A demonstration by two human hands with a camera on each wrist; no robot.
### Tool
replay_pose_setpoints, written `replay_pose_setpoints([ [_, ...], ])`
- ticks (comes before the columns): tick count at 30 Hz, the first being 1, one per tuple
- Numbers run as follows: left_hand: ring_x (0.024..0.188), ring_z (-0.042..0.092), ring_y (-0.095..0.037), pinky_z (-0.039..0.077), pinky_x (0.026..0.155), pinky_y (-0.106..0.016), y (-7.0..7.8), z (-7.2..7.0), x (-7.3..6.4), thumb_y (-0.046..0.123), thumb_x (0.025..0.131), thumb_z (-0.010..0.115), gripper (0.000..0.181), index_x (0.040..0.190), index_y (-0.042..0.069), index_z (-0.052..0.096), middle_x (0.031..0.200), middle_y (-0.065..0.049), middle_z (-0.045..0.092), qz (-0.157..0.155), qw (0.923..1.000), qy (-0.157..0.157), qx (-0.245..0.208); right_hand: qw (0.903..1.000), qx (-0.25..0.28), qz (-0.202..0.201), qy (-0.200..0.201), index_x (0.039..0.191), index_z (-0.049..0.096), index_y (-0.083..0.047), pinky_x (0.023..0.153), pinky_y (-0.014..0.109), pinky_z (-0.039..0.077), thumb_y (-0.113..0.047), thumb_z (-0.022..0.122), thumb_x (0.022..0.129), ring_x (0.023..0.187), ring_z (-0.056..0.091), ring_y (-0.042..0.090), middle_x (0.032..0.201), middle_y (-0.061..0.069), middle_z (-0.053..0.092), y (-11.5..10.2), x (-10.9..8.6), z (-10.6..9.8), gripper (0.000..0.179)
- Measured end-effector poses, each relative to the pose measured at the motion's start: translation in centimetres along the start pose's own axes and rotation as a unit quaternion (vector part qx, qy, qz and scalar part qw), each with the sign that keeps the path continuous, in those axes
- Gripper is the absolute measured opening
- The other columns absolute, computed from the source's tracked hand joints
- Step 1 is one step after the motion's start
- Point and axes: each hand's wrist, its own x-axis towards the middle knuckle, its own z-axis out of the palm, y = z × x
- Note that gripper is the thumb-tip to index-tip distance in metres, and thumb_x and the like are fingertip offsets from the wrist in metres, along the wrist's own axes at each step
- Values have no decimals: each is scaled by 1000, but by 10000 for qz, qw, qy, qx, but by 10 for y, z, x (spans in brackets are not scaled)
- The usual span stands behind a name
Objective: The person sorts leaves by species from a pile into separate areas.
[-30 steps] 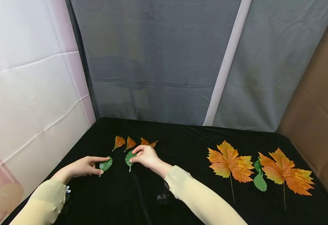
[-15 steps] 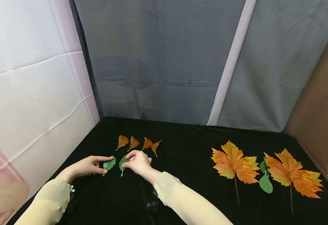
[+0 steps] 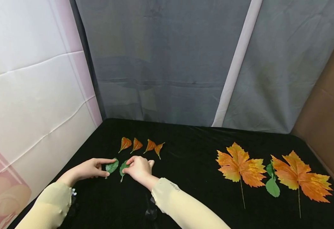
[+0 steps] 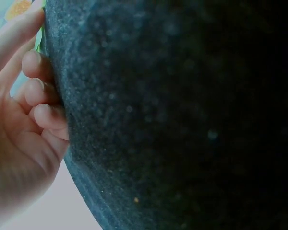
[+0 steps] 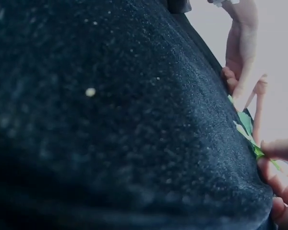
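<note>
Leaf, green, serrated, laid on black cloth, touched by the left hand, index finger and thumb spread. Second green leaf, just beside, pinched by the right hand, near four orange leaves.

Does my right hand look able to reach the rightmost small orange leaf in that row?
Probably yes: the rightmost small orange leaf lies just beyond your right hand, with only black cloth showing between them. The hand pinches a green leaf, so it would likely need to let go first.
</note>
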Motion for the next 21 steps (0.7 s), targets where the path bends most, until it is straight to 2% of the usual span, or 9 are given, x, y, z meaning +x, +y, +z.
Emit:
replay_pose_setpoints([
  [4,51,41,-6,36,46,-23,-1,0,0,13,88,71,60,138,-7,46,63,2,49,69,10000,4,18,9998,-184,17,14,74,70,-26,76,37,27,-34,86,66,65,53,-2,60,-24,59,-2,1,1,20],
  [12,52,40,-7,36,47,-22,0,0,0,15,87,72,61,139,-6,46,62,3,42,-64,9999,16,115,9977,-667,-45,-85,74,69,-29,77,40,28,-38,86,65,67,55,3,66,-22,59,-2,5,4,21],
  [21,52,39,-7,36,47,-22,-2,0,1,12,88,72,61,139,-7,45,63,2,42,-50,10000,-16,-64,9877,-1496,-445,-50,81,71,-31,82,43,28,-47,83,67,68,57,5,72,-20,64,-2,5,4,24],
])
